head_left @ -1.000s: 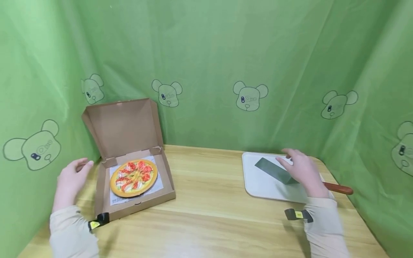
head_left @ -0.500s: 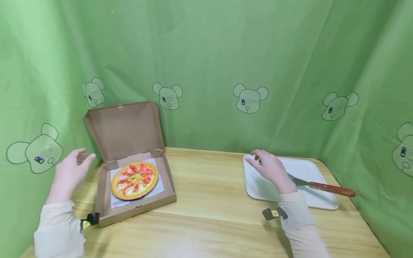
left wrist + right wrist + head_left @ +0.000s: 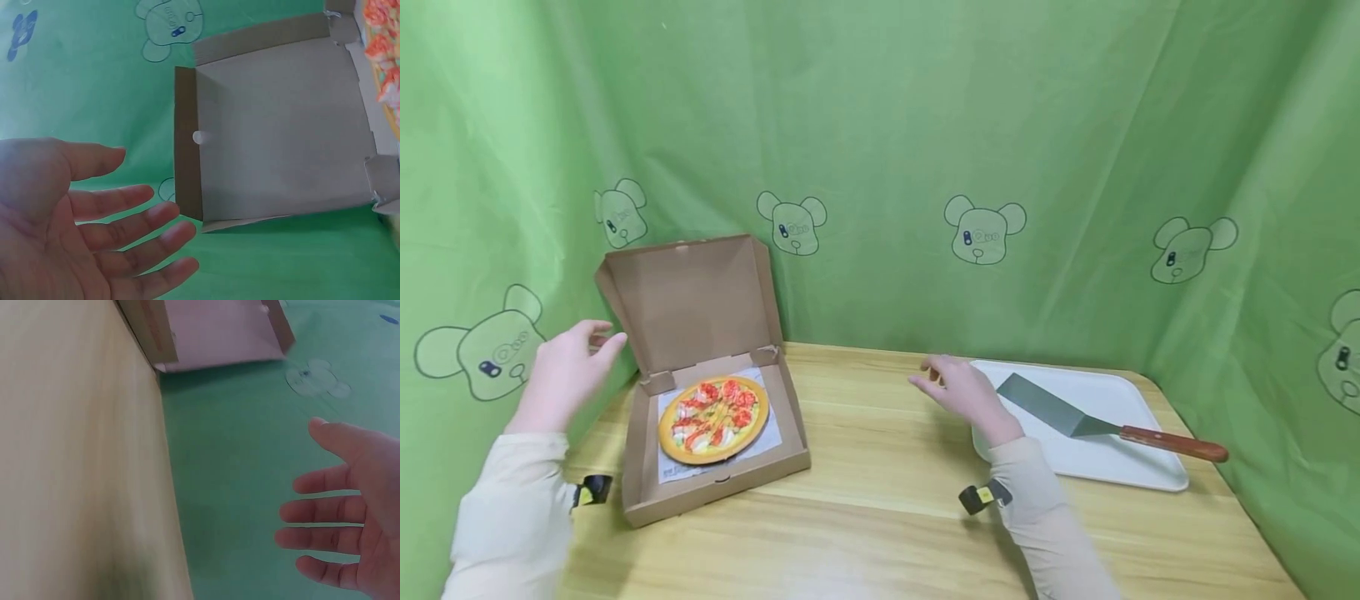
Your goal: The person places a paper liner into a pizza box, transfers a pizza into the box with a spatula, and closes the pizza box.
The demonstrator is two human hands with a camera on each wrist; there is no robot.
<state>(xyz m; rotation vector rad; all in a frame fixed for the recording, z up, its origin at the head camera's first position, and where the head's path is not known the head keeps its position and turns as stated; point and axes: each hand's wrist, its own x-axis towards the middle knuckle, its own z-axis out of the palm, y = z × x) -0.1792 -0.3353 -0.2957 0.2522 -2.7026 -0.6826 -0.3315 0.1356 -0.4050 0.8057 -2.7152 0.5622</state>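
On the left of the table stands a cardboard pizza box (image 3: 715, 487) with its lid (image 3: 696, 304) raised. Inside it, a pizza (image 3: 713, 419) with red and white toppings lies on printed paper (image 3: 670, 468). My left hand (image 3: 568, 362) hovers left of the raised lid, fingers relaxed and holding nothing; the left wrist view shows its bare palm (image 3: 44, 231). My right hand (image 3: 966, 390) is in the air by the left edge of a white tray (image 3: 1120, 475), its fingers loose and holding nothing. A spatula (image 3: 1045, 406) with a wooden handle (image 3: 1176, 442) lies on the tray.
Green curtain (image 3: 880, 150) with bear-head prints encloses the table at the back and both sides. Between box and tray runs the wooden tabletop (image 3: 865, 433). The spatula's handle sticks out past the tray's right edge.
My right hand has moved left from over the spatula to the tray's left edge, uncovering the spatula. My left hand has risen slightly. The box and pizza stay where they were.
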